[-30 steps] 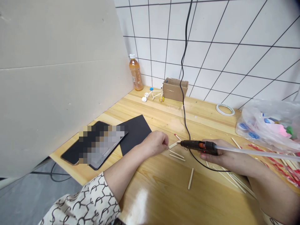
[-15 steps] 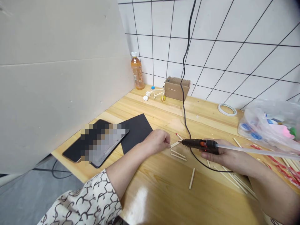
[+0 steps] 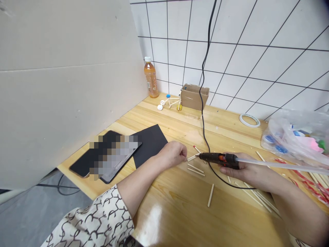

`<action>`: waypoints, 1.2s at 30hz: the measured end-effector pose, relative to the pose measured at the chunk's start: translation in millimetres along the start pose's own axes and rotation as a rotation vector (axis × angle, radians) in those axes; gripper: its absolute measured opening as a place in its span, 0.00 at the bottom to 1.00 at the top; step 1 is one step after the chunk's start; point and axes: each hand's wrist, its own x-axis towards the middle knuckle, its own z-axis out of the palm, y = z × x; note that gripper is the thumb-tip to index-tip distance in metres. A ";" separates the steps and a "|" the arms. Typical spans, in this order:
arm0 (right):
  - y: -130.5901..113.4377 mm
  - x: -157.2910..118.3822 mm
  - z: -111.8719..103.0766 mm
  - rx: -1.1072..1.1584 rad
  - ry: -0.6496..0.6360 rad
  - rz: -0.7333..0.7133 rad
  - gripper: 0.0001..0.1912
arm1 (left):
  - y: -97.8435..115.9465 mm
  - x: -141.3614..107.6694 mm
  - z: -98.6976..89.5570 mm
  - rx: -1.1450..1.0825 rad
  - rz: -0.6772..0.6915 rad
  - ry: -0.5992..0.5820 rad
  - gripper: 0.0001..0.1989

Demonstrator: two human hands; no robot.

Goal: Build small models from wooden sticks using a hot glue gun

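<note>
My right hand (image 3: 246, 171) is wrapped round a black hot glue gun (image 3: 218, 160), its nozzle pointing left. A long translucent glue stick (image 3: 272, 164) sticks out of the gun's back end. The fingers of my left hand (image 3: 177, 152) are pinched on the end of a short wooden stick (image 3: 192, 157), and the nozzle tip meets the stick's other end, as far as I can see. Just below lie two loose short sticks (image 3: 196, 170). Another short stick (image 3: 210, 195) rests nearer to me. Behind the nozzle shows a red-tipped stick (image 3: 197, 149).
A black card (image 3: 150, 140) and two phones (image 3: 97, 154) lie left. At the back stand a bottle (image 3: 151, 79), a small stick model (image 3: 171, 102) and a cardboard box (image 3: 194, 97). The black cord (image 3: 202, 103) hangs across. Right are a tape roll (image 3: 249, 120) and plastic bag (image 3: 295, 137).
Both hands, the glue gun and the stick hold nearly the same place. The whole view has shifted very slightly.
</note>
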 end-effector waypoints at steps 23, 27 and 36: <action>0.4 0.7 2.0 0.028 -0.013 -0.003 0.16 | -3.5 0.4 3.6 0.011 0.046 0.025 0.06; -0.6 0.5 2.1 0.013 -0.007 0.000 0.15 | -2.9 0.1 3.6 0.020 0.032 0.035 0.06; 3.9 1.0 2.7 0.039 -0.013 -0.007 0.16 | -0.4 -1.5 3.4 0.020 0.009 0.005 0.05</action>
